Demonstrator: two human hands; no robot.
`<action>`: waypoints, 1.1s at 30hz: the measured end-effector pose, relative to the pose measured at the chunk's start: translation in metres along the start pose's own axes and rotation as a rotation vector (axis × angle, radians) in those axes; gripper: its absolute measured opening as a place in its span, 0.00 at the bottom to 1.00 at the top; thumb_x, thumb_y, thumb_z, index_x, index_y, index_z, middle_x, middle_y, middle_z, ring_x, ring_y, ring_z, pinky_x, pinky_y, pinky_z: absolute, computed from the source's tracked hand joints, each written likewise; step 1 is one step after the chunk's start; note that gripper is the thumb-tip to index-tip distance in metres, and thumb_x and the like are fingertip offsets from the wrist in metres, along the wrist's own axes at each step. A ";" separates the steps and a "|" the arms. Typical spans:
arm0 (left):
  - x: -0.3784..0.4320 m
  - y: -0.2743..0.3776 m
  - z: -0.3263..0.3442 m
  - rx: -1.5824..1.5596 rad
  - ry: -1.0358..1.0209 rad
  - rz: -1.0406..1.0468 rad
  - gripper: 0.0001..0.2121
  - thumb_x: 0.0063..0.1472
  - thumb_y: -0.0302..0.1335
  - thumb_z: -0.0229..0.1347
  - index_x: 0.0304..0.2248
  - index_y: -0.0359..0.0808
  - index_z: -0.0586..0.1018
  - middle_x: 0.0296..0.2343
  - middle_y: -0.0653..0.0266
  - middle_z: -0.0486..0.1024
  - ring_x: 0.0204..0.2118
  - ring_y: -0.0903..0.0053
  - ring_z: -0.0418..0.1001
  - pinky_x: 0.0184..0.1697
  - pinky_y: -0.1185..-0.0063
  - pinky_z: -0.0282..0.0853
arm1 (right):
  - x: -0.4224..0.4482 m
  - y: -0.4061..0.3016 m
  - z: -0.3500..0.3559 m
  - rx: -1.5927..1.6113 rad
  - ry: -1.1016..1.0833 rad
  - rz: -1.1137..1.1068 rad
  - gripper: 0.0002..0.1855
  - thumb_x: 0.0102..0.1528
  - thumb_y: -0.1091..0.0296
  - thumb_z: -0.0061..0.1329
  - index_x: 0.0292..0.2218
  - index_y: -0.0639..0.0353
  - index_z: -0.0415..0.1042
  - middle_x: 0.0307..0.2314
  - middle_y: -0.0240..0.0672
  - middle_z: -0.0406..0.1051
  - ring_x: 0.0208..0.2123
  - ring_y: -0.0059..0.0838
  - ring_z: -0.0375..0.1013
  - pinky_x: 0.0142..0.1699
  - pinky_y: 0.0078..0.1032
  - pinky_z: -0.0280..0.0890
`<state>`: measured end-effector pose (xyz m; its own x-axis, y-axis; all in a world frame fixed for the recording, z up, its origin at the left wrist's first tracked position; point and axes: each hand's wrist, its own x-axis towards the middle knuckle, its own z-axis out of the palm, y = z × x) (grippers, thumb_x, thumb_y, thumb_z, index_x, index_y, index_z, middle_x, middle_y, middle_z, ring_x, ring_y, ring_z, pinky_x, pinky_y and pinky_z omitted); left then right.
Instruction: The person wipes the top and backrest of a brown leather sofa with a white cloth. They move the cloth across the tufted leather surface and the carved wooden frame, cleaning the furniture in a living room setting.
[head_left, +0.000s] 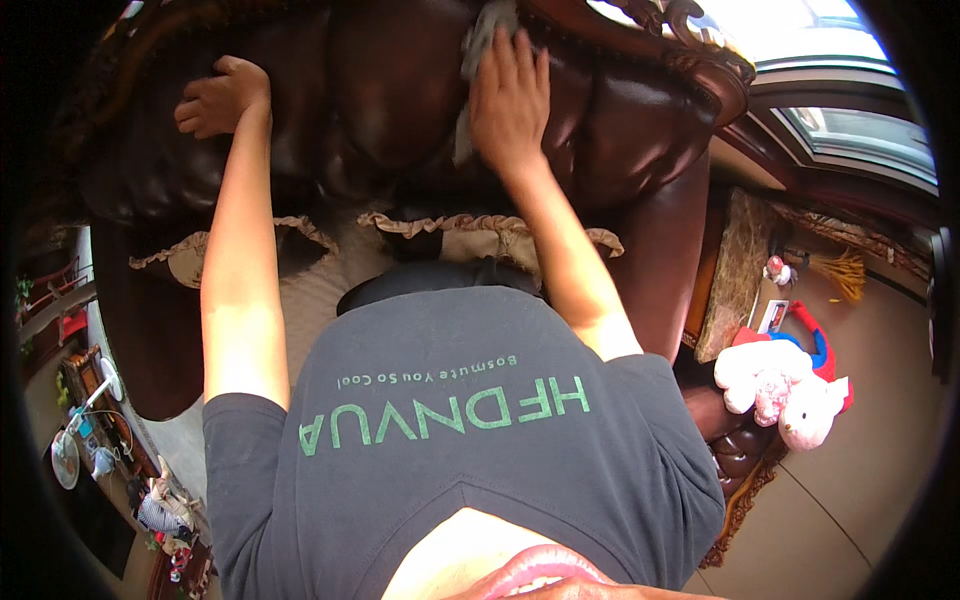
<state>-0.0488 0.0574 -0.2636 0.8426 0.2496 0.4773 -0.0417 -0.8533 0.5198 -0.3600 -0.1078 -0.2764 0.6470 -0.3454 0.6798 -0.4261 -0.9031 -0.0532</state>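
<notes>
My right hand lies flat, palm down, on a grey cloth against the tufted backrest of a dark brown leather sofa. Part of the cloth shows past the fingertips and along the side of the hand; the rest is hidden under it. Farther left on the same backrest rests my left hand, its fingers loosely curled, with no object visible in it. A carved wooden frame edges the top of the backrest. Cushions with ruffled trim lie below, between my arms.
Leather armrests flank the seat. On the right are a stone-topped side table, a white plush toy on another carved seat, and a window. Far left, a white standing fan and a person in a striped top are visible.
</notes>
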 end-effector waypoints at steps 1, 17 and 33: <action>0.003 -0.005 0.001 0.007 0.010 -0.008 0.27 0.56 0.41 0.48 0.42 0.18 0.70 0.47 0.35 0.61 0.49 0.53 0.58 0.53 0.61 0.58 | -0.024 -0.010 -0.004 -0.042 -0.041 -0.053 0.21 0.56 0.69 0.50 0.50 0.66 0.71 0.60 0.47 0.64 0.64 0.52 0.60 0.67 0.52 0.51; -0.002 -0.004 0.006 -0.023 0.012 0.007 0.28 0.57 0.41 0.49 0.43 0.17 0.70 0.48 0.31 0.61 0.50 0.50 0.58 0.54 0.58 0.58 | 0.008 -0.002 0.014 -0.055 0.026 0.049 0.17 0.60 0.64 0.46 0.46 0.66 0.75 0.61 0.44 0.64 0.64 0.48 0.60 0.68 0.55 0.47; 0.006 -0.014 0.019 0.027 -0.014 -0.018 0.33 0.55 0.44 0.50 0.46 0.16 0.71 0.48 0.30 0.60 0.50 0.50 0.60 0.52 0.60 0.61 | 0.043 0.002 0.012 -0.030 0.100 0.029 0.22 0.57 0.63 0.48 0.50 0.68 0.72 0.56 0.49 0.68 0.63 0.49 0.61 0.67 0.53 0.49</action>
<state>-0.0330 0.0625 -0.2811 0.8506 0.2591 0.4576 -0.0119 -0.8605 0.5094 -0.3250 -0.1275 -0.2559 0.5682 -0.3425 0.7482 -0.4631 -0.8847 -0.0533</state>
